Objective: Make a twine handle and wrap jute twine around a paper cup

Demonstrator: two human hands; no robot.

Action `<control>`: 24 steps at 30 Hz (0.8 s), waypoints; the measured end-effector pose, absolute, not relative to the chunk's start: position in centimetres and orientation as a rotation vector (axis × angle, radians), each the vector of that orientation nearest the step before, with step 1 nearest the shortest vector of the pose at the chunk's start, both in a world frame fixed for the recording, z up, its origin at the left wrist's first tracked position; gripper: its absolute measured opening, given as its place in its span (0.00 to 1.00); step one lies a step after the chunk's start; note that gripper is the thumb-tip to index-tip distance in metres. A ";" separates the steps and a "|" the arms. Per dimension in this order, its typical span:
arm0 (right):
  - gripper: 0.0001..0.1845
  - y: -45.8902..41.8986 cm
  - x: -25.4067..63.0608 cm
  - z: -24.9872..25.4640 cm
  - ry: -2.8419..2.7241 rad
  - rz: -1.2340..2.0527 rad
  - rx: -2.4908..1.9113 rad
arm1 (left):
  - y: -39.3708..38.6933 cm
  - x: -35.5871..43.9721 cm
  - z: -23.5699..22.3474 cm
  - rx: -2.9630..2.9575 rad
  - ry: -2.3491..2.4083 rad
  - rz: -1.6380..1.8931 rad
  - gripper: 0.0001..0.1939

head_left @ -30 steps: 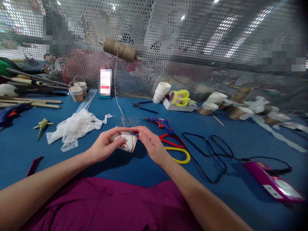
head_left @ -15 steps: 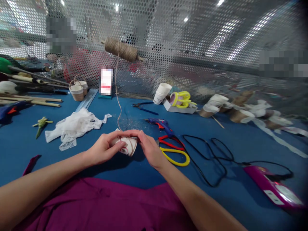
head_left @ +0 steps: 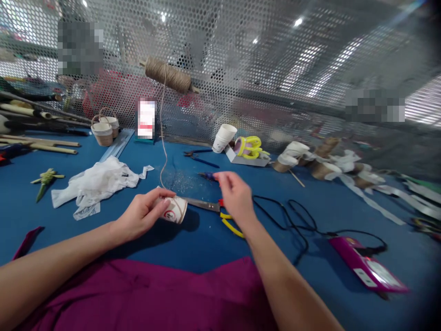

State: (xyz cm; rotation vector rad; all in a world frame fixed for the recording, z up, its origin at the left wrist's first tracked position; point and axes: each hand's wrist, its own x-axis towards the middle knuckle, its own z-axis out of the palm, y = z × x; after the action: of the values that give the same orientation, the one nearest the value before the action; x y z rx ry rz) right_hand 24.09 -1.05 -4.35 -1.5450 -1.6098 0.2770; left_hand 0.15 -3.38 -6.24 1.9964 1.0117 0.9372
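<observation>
A small white paper cup [head_left: 176, 209] with red print lies tipped on its side in my left hand [head_left: 138, 212]. My left fingers and thumb are closed around it, and twine [head_left: 163, 162] runs from it up to a spool. To the right, my right hand [head_left: 237, 197] is curled over the blue glue gun [head_left: 208, 176]. Its nozzle points left, and my hand hides the handle. Beneath that hand lie scissors [head_left: 203, 204] with red and yellow handles, blades toward the cup.
The twine spool [head_left: 168, 75] hangs on a mesh screen. White cloth [head_left: 103, 181] and a green woven piece [head_left: 47, 179] lie left. Pliers [head_left: 203, 158], stacked cups [head_left: 223, 138] and a tape box [head_left: 248, 158] stand behind. A black cord [head_left: 275, 211] leads to a purple power unit [head_left: 368, 264].
My right hand has left the cup and moved right onto the glue gun, which keeps its place. My left hand still holds the cup. The view has turned slightly right.
</observation>
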 end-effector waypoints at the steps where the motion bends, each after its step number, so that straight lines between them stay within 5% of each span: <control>1: 0.18 -0.5 25.5 -4.4 -1.563 0.230 -1.615 | -3.3 0.1 -6.3 2.024 1.018 0.941 0.17; 13: 0.10 3.8 31.1 -7.5 -1.576 0.419 -1.907 | -2.2 -0.3 -6.3 2.109 1.040 0.875 0.17; 24: 0.08 -0.2 25.4 -0.5 -1.429 0.911 -1.656 | -1.7 -0.4 -5.9 2.061 1.140 0.801 0.17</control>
State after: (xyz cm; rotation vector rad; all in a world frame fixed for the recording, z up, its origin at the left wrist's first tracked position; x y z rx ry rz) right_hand 25.36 -0.25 -0.51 -1.6564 -1.4294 0.9113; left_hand -0.36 -1.74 -5.90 2.0609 1.1400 0.8008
